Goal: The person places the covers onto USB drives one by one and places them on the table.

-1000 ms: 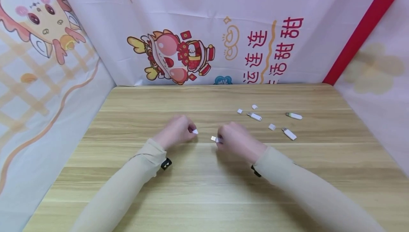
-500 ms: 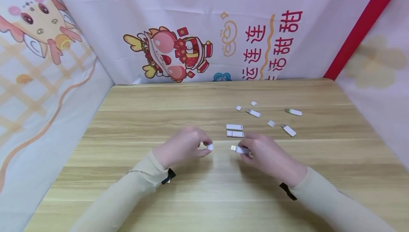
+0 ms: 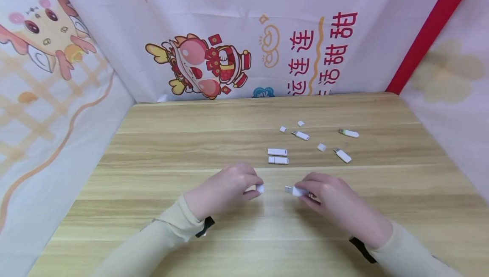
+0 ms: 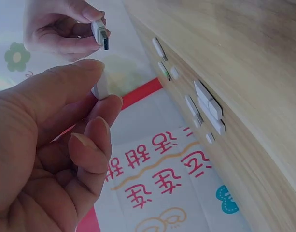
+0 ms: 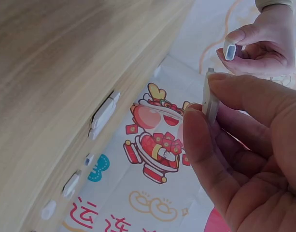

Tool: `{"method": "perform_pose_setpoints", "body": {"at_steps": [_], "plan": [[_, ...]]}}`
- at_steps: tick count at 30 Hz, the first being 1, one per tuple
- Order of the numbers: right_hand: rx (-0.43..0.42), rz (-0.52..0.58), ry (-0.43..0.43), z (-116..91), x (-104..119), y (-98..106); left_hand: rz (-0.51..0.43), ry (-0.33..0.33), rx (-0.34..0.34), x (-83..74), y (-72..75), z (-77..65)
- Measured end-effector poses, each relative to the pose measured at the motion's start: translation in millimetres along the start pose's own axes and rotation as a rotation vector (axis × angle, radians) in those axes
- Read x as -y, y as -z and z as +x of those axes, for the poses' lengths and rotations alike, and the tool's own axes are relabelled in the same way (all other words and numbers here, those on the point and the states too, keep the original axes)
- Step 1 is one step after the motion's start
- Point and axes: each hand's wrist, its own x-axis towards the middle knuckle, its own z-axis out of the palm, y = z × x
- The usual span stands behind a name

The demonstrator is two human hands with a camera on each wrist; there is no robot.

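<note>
My left hand (image 3: 225, 188) pinches a small white USB stick cap (image 3: 260, 188) between thumb and fingers. Its hollow mouth faces the other hand in the right wrist view. Across a short gap, my right hand (image 3: 340, 202) grips a white USB stick (image 3: 299, 191) by its body, the bare metal plug pointing left at the cap. Both are held above the table. Just beyond the hands, two closed white USB sticks, a rear one (image 3: 277, 152) and a front one (image 3: 278, 160), lie side by side.
Farther right on the wooden table (image 3: 183, 141) lie three uncapped USB sticks: one in the middle (image 3: 301, 135), one nearer (image 3: 342, 155), one with a green band (image 3: 349, 133). Loose caps lie among them: a square one (image 3: 283, 129), a rounded one (image 3: 301, 123), another square one (image 3: 321, 147). Printed cloth (image 3: 229, 5) hangs behind.
Both hands have come nearer and to the right, the right hand farther, carrying the cap and the USB stick. The two closed sticks have come into sight from behind the right hand.
</note>
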Motion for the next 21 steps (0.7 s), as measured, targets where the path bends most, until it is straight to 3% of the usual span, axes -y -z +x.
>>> {"method": "perform_pose_setpoints", "body": {"at_steps": [5,14,21], "plan": [[-0.052,-0.012,0.029,-7,1,0,0.019,-0.007,0.001,-8.3,0.1,0.2],[-0.091,-0.021,0.092,-10,1,2,0.054,0.005,0.068,-20.1,-0.5,2.6],[-0.091,-0.012,0.109,-11,6,5,0.071,-0.045,0.023,-24.5,-4.3,4.4]]}}
